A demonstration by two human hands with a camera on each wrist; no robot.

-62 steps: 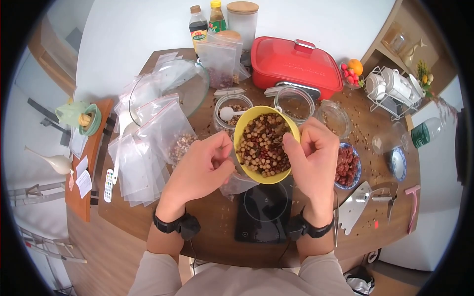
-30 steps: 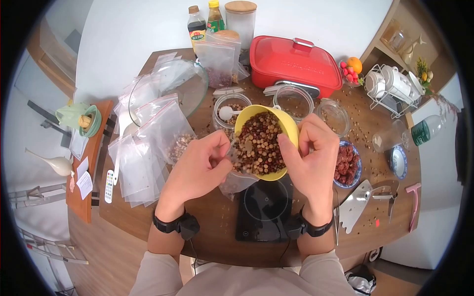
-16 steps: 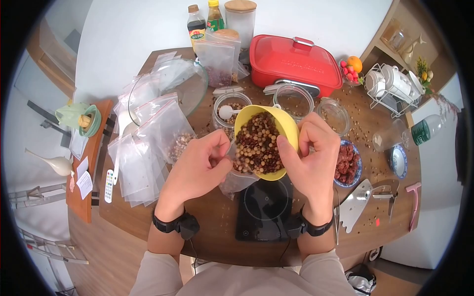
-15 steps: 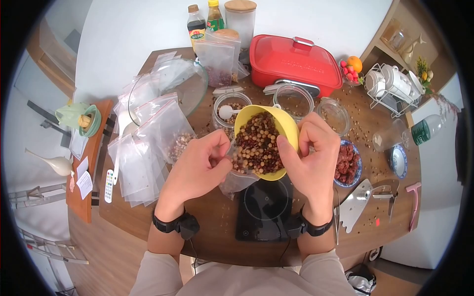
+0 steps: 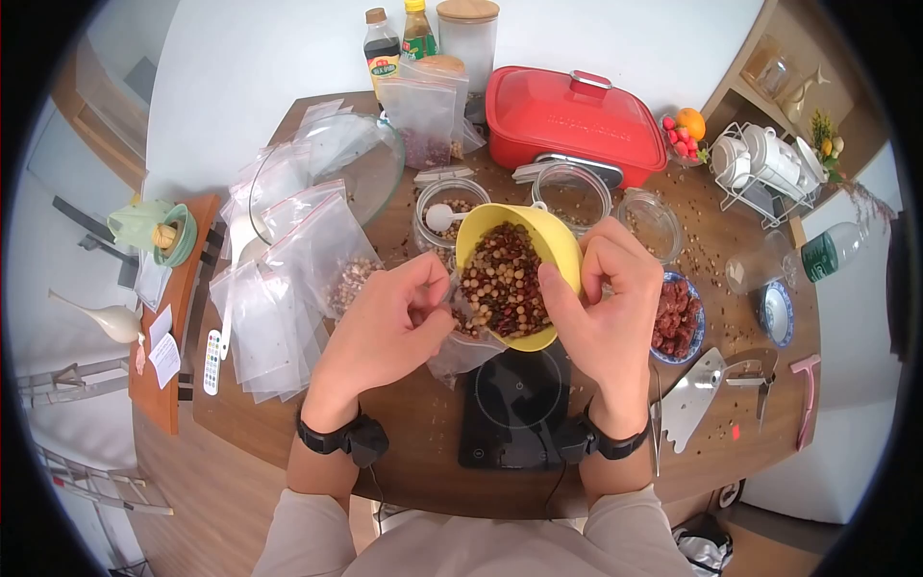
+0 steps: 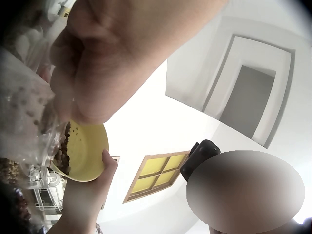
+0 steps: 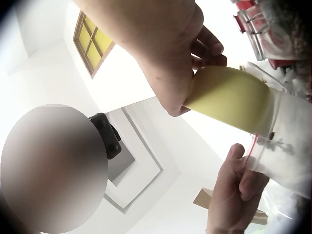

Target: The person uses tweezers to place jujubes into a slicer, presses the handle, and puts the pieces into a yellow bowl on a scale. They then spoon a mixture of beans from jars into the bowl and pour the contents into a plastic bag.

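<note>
My right hand [image 5: 608, 313] holds a yellow bowl [image 5: 556, 242] by its rim, thumb inside. The bowl leans to the left and holds mixed beans [image 5: 505, 279]. My left hand [image 5: 392, 322] pinches the edge of a clear zip bag [image 5: 463, 358] that hangs below the bowl's left side. In the right wrist view, the bowl's lip [image 7: 263, 119] is at the mouth of the bag [image 7: 292, 141], by its red seal line. The left wrist view shows beans along the bowl's lower side [image 6: 87, 151] and specks in the bag [image 6: 24, 109].
Below the hands lies a black induction plate [image 5: 516, 413]. Open glass jars [image 5: 572, 197] stand behind the bowl, before a red cooker [image 5: 577, 125]. Zip bags [image 5: 274, 327] and a glass lid [image 5: 380, 178] are at the left; a bowl of meat [image 5: 677, 317] and scissors [image 5: 755, 380] lie right.
The yellow bowl has tipped further to the left since the earliest frame, and its beans have slid and sunk lower. Both hands keep their grips and have barely moved.
</note>
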